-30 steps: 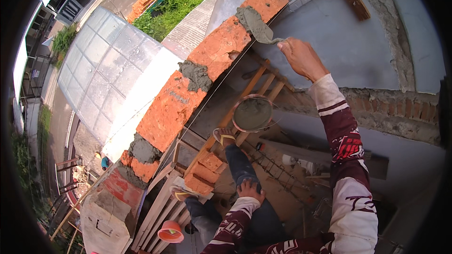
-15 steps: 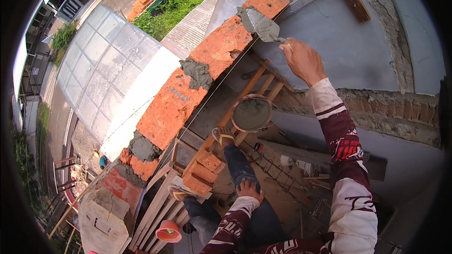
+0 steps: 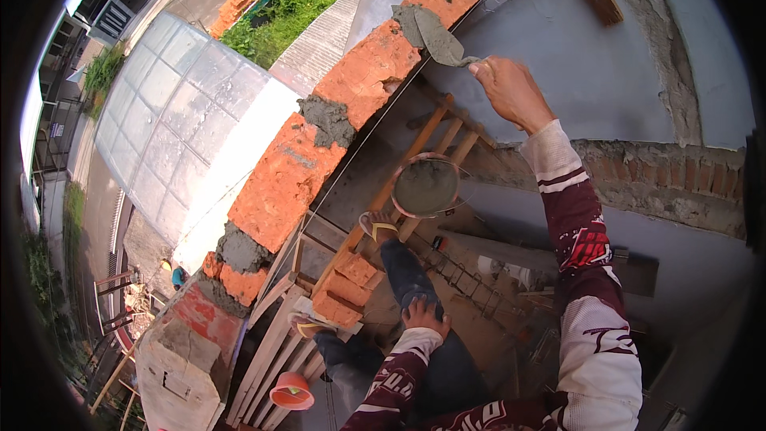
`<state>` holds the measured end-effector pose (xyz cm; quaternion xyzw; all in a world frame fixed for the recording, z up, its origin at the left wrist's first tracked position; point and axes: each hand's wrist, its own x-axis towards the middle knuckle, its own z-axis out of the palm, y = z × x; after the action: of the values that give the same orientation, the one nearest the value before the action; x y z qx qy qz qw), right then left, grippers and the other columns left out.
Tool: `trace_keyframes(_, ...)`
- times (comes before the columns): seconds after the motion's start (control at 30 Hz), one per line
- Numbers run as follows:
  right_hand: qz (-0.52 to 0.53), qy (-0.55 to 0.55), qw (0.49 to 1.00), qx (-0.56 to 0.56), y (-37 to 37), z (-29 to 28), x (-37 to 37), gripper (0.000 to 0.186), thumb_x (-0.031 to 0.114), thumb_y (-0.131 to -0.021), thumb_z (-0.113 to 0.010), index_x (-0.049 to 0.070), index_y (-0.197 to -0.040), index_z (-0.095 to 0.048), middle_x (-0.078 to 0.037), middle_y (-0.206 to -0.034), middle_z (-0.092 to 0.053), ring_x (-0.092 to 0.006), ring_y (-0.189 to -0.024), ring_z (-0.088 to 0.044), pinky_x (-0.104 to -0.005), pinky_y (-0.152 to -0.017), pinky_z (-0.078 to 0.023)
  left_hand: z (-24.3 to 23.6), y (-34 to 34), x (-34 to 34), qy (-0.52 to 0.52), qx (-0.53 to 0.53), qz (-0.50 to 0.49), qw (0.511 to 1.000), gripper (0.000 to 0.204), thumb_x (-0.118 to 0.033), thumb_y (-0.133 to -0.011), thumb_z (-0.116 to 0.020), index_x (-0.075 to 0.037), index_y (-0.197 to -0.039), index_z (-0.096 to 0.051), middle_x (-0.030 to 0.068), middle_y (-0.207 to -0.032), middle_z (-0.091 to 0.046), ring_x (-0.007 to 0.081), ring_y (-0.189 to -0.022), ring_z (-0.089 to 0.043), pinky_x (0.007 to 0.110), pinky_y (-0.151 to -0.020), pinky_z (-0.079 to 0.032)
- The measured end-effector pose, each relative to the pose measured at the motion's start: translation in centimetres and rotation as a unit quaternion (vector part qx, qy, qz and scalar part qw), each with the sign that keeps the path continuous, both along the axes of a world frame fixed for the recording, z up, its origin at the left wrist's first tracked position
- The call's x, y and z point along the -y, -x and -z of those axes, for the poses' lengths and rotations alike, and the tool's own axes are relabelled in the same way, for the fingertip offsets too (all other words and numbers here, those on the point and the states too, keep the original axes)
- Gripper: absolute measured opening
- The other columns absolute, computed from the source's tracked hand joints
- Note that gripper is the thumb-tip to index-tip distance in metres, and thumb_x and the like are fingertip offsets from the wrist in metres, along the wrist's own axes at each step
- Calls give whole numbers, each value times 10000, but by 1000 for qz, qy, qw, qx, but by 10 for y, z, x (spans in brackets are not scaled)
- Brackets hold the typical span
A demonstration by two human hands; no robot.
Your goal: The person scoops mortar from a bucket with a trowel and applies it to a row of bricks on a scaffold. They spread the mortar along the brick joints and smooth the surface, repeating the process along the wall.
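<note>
My right hand (image 3: 511,92) grips the handle of a pointed trowel (image 3: 440,40). The blade, smeared with grey mortar, touches the mortar joint (image 3: 408,25) between the two farthest orange bricks of the wall course. Nearer along the row, wet mortar (image 3: 327,120) fills the gap beside another brick (image 3: 285,177), and a further lump (image 3: 242,249) sits beyond it. A taut string (image 3: 363,141) runs along the course's right side. My left hand (image 3: 423,315) rests on my knee with fingers spread, holding nothing.
Below the wall, a bucket of mortar (image 3: 427,185) stands by a wooden ladder-like frame (image 3: 431,132). Several loose bricks (image 3: 347,291) are stacked near my sandalled feet. An orange pail (image 3: 292,391) sits by the planks (image 3: 267,375). A curved translucent roof (image 3: 171,120) lies left of the wall.
The trowel's blade has turned and tilted against the far joint, its upper face now darker. My right hand has shifted slightly with it. My left hand stays on my knee.
</note>
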<state>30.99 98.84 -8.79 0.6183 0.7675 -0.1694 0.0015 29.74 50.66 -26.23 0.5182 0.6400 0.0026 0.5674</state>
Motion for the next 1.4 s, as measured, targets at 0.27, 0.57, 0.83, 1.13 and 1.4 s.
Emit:
trace_keyframes(0.27, 371, 85, 784, -491, 7, 98, 108, 494, 454, -1024, -418, 3, -1183, -544, -68, -815, -574, -107, -556, -559, -251, -466, -496, 4, -1, 1, -11, -14, 24, 1000, 590, -440, -822, -579, -79, -1290, -579, 167, -1470, -410, 363, -1398, -306, 564, -1122, -243)
trace_keyframes(0.57, 386, 158, 632, -654, 78, 132, 88, 452, 458, -1021, -403, 20, -1016, -511, -91, -761, -569, -155, -511, -576, -294, -430, -500, 30, -8, 28, -4, -9, 44, 999, 637, -417, -770, -617, -102, -1319, -540, 177, -1457, -409, 377, -1367, -345, 568, -1114, -249)
trace_keyframes(0.83, 395, 279, 582, -653, 84, 149, 151, 496, 485, -1013, -424, 1, -1089, -501, -88, -799, -564, -146, -553, -574, -296, -476, -519, 75, -13, 50, 9, 52, 61, 997, 752, -438, -757, -656, -121, -1408, -454, 191, -1445, -382, 400, -1332, -348, 556, -1117, -240)
trace_keyframes(1.13, 300, 286, 899, -144, -76, 235, 258, 504, 355, -938, -598, 3, -1273, -463, -214, -1194, -593, -328, -929, -670, -445, -803, -545, 23, -4, 18, -15, 3, 72, 997, 622, -411, -798, -610, -105, -1336, -541, 203, -1490, -356, 409, -1382, -303, 563, -1125, -235)
trace_keyframes(1.4, 118, 216, 944, 221, -184, 312, 186, 194, 155, -845, -599, 117, -966, -746, -149, -973, -725, -298, -892, -716, -420, -760, -545, 15, -5, 13, -4, 9, 79, 997, 553, -395, -799, -612, -82, -1254, -584, 210, -1480, -365, 414, -1388, -295, 572, -1124, -224)
